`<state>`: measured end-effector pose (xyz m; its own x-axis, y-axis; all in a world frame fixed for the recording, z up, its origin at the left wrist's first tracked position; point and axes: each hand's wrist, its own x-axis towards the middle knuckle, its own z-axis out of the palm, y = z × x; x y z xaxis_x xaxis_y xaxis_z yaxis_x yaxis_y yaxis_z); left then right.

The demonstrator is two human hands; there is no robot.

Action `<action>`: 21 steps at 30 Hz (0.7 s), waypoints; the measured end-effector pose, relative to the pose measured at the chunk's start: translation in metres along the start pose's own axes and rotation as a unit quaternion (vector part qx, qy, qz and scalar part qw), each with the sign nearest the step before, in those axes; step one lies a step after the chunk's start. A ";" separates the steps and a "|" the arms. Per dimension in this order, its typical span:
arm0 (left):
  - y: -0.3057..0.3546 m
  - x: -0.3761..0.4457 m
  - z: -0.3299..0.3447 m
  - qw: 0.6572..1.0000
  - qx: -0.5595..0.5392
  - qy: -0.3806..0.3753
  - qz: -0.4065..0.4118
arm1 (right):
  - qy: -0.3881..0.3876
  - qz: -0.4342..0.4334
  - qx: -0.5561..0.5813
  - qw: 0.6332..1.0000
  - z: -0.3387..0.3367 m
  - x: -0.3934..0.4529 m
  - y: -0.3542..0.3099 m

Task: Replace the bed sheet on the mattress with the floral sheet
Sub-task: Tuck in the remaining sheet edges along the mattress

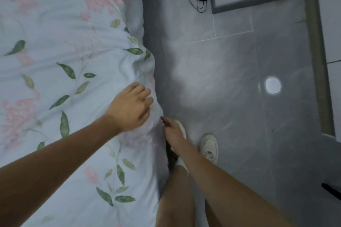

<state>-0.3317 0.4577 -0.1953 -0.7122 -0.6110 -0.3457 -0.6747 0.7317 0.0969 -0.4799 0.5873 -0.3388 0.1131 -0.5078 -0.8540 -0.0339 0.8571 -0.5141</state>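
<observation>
Your floral sheet [60, 64] already covers the mattress but bunches at its right edge; tug unevenly and that ridge may spread or the edge may slip loose. Your left hand [129, 105] rests there with loosely spread fingers, gripping nothing. Your right hand [172, 130] reaches below the edge, its hold unclear.
</observation>
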 end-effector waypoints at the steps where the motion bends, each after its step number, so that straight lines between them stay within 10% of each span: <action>1: -0.018 0.008 -0.001 1.000 0.003 -0.005 0.000 | -0.004 0.001 -0.004 1.000 0.004 0.007 -0.010; 12: -0.064 0.025 0.031 0.992 -0.067 0.043 0.097 | 0.011 -0.011 0.054 0.998 0.032 0.088 -0.066; 21: -0.047 0.039 0.003 0.978 0.046 -0.184 0.084 | 0.045 -0.021 0.134 0.990 0.054 0.074 -0.084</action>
<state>-0.3269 0.4005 -0.2160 -0.6820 -0.3416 -0.6467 -0.5219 0.8467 0.1031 -0.4149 0.4828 -0.3544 0.0192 -0.5395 -0.8417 0.2354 0.8207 -0.5207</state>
